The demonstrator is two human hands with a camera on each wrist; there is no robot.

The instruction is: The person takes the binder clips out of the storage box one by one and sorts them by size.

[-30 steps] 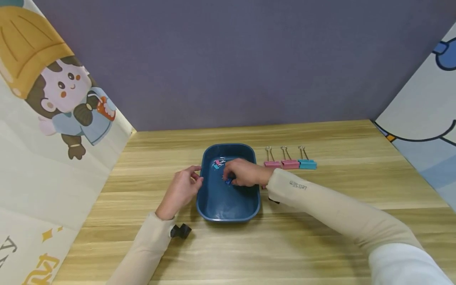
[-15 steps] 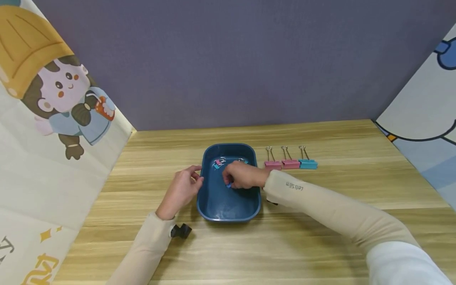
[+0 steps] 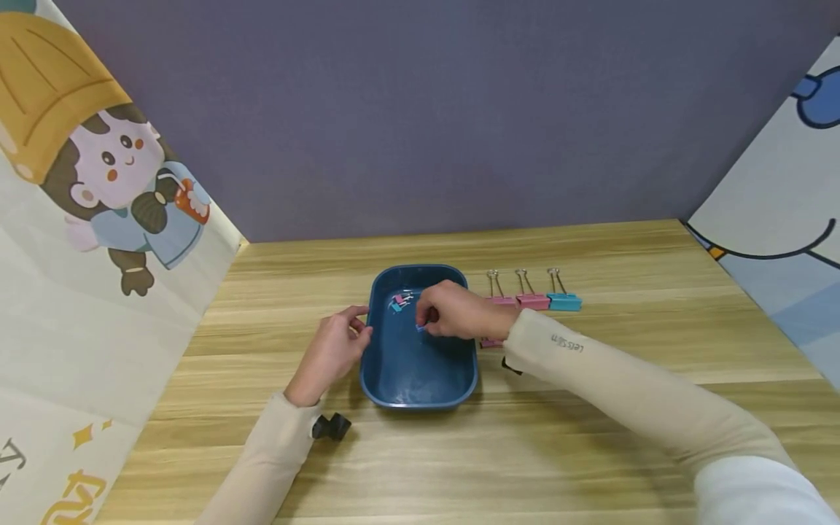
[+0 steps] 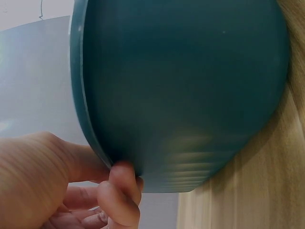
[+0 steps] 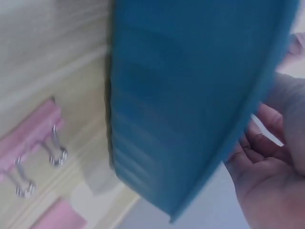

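Observation:
In the head view a deep blue plastic tray [image 3: 420, 383] stands on the table. My left hand [image 3: 332, 351] pinches its left rim between thumb and fingers, which the left wrist view shows close up. My right hand [image 3: 461, 312] reaches over the right rim and holds a small blue binder clip [image 3: 421, 327] at its fingertips, mostly covered by the fingers. Small pink and teal binder clips [image 3: 398, 303] lie together toward the tray's far left. The right wrist view shows the tray's outer wall [image 5: 176, 95] and part of the right hand [image 5: 267, 176].
Right of the tray, two large pink binder clips [image 3: 533, 302] and a teal one [image 3: 565, 302] line up with handles pointing away. Another pink clip [image 3: 491, 342] lies partly hidden below the right forearm. A grey-purple panel [image 3: 459, 117] rises behind the table.
My right hand, with the small blue binder clip, has shifted slightly toward the tray's far side, and its sleeve moved a little right. My left hand keeps its place on the rim.

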